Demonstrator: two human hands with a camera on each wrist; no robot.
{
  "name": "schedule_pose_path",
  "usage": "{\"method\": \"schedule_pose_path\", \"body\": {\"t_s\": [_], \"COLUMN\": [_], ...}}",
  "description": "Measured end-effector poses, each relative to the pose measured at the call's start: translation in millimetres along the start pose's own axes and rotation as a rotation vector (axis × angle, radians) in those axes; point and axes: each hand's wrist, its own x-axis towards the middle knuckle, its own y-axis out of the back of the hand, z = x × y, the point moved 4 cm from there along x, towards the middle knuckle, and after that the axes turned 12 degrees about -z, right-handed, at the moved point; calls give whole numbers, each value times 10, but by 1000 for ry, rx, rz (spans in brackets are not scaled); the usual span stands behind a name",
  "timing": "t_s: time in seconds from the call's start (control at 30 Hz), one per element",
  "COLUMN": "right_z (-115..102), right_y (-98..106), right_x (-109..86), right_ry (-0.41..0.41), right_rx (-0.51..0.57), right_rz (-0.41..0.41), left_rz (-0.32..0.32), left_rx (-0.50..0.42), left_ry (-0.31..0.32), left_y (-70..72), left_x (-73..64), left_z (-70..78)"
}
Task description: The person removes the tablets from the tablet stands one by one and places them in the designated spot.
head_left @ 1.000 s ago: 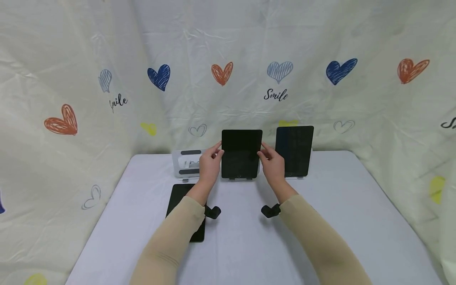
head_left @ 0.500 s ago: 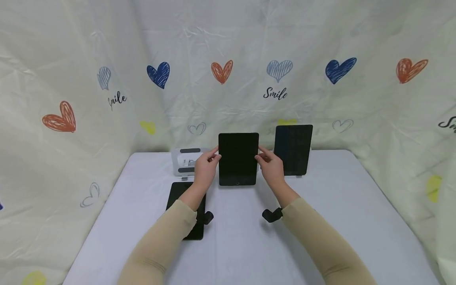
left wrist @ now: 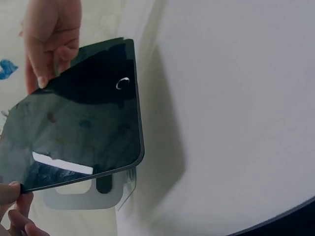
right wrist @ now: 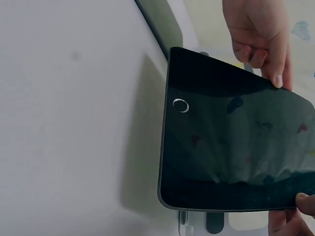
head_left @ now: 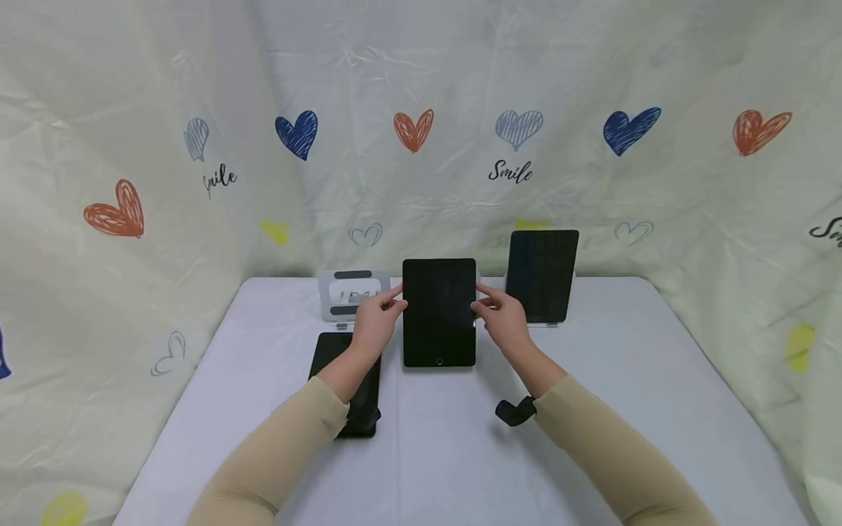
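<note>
Both hands hold a black tablet (head_left: 439, 313) with a round home button at its bottom edge. The left hand (head_left: 378, 321) pinches its left side and the right hand (head_left: 503, 315) its right side, thumbs on the front. In the left wrist view the tablet is apart from a grey stand (left wrist: 78, 200) behind it. In the right wrist view its shadow falls on the white tabletop. A second tablet (head_left: 329, 348) lies flat under the left forearm, which partly hides it. A third tablet (head_left: 542, 276) leans upright on a stand at the right.
A grey stand (head_left: 325, 298) with dark pads and no tablet on it is at the back left of the white table (head_left: 592, 409). Behind the table hangs a pale curtain (head_left: 454, 66) printed with hearts. A black wrist camera (head_left: 515, 412) is on the right wrist.
The middle tablet has come off its stand and moved towards me, held by both hands. Both arms have drawn back with it. The other tablets have not moved.
</note>
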Motion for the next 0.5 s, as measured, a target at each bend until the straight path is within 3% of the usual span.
{"method": "schedule_pose_path", "body": {"t_s": [0.5], "right_z": [206], "right_y": [-37], "right_x": [-220], "right_ry": [-113], "right_rx": [40], "right_rz": [-126], "left_rz": [-98], "left_rx": [46], "left_ry": [127], "left_y": [-111], "left_x": [-257], "left_z": [-191]}}
